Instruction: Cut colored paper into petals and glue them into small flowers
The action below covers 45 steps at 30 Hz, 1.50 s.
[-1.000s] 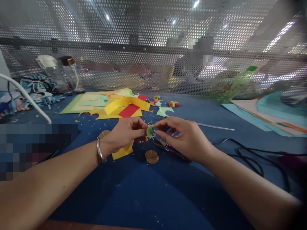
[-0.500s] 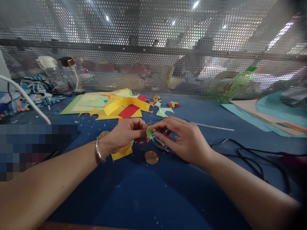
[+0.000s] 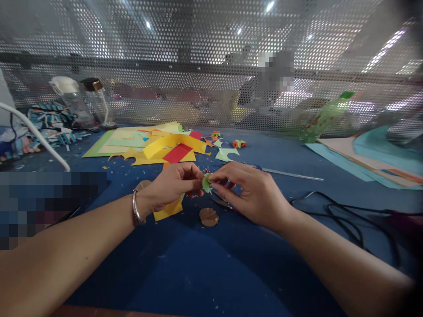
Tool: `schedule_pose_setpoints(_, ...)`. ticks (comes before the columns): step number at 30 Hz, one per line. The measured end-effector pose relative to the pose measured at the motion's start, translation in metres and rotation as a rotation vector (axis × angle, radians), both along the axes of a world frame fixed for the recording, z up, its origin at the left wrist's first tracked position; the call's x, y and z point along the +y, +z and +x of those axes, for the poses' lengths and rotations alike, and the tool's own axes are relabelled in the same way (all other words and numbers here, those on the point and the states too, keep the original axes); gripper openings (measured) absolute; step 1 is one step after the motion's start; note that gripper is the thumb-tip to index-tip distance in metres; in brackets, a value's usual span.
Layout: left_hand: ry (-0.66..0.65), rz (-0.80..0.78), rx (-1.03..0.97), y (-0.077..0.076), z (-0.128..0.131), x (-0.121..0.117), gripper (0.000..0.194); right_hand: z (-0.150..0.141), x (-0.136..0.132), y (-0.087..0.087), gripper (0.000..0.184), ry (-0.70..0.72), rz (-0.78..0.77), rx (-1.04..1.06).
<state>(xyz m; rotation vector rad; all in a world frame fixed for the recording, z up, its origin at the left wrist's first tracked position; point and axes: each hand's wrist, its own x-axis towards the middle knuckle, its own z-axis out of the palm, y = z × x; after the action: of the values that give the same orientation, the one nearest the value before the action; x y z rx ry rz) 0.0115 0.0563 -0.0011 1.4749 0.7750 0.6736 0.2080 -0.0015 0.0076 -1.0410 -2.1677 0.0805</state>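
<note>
A small piece of green paper is pinched between my two hands above the blue table. My left hand, a silver bangle at its wrist, grips the piece's left side with closed fingers. On the other side, my right hand pinches its upper right edge between thumb and fingers. A brown paper disc lies just below the hands. Scissors rest partly hidden under my right hand. A yellow paper scrap sticks out beneath my left hand.
Coloured paper sheets and cut scraps lie behind my hands, near a small orange paper roll. Bottles stand back left. At right are a green bottle, more paper and black cords. A perforated metal screen rises behind.
The green paper piece has turned slightly between my fingers. My right fingertips have shifted a little along its edge. Everything else on the table stays where it was.
</note>
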Motion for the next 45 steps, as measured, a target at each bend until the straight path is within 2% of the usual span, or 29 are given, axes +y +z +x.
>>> schedule_pose_setpoints(7,-0.015,0.021,-0.001,-0.002,-0.001,0.002,0.019,0.001,-0.001,0.001,0.012,-0.010,-0.008,-0.009)
schedule_pose_setpoints(13,0.049,0.070,-0.037,-0.002,-0.002,0.003,0.018,0.000,-0.002,0.004,0.012,-0.081,-0.069,0.064)
schedule_pose_setpoints(21,0.118,0.350,-0.030,-0.004,-0.003,0.006,0.007,-0.007,0.000,0.003,0.018,-0.177,-0.275,0.203)
schedule_pose_setpoints(25,0.160,0.488,-0.009,-0.003,-0.004,0.003,0.006,-0.008,0.001,0.002,0.029,-0.167,-0.382,0.226)
schedule_pose_setpoints(29,0.157,0.543,0.019,-0.004,-0.005,0.000,0.006,-0.008,0.001,0.000,0.031,-0.137,-0.451,0.278)
schedule_pose_setpoints(35,0.159,0.577,0.091,-0.001,-0.004,-0.003,0.005,-0.008,0.002,-0.001,0.023,-0.107,-0.424,0.299)
schedule_pose_setpoints(45,0.138,0.623,0.220,0.000,-0.004,-0.003,0.007,-0.009,0.001,0.000,0.015,-0.170,-0.323,0.225)
